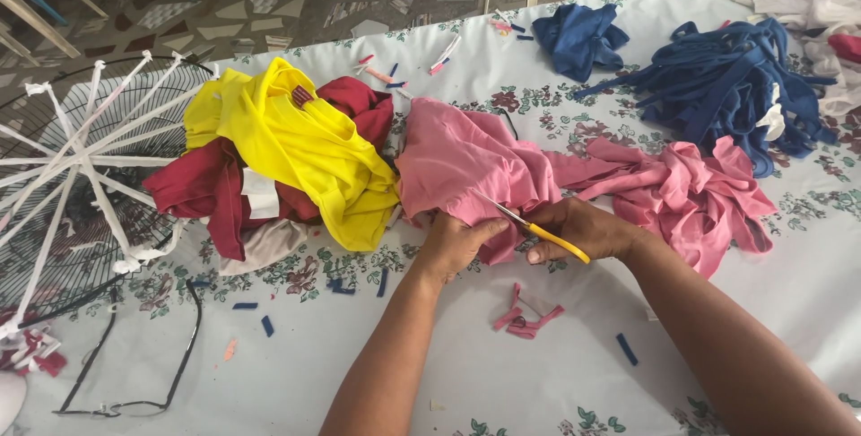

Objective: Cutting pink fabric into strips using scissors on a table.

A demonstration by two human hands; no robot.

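Note:
A pink garment point(466, 162) lies bunched across the middle of the floral tablecloth point(466, 373), trailing right into a crumpled pink heap point(691, 189). My left hand point(453, 243) pinches its near edge. My right hand point(583, 228) grips yellow-handled scissors point(538, 228), the blades pointing up-left into the pink cloth just above my left thumb. Small pink offcuts point(527, 319) lie on the cloth below my hands.
A yellow shirt point(296, 144) over dark red clothes point(206, 187) sits to the left. A round wire frame wrapped in white strips point(85, 167) overhangs the left edge. Blue strips point(726, 86) and a blue cloth point(578, 37) lie at the back right. Small scraps dot the table.

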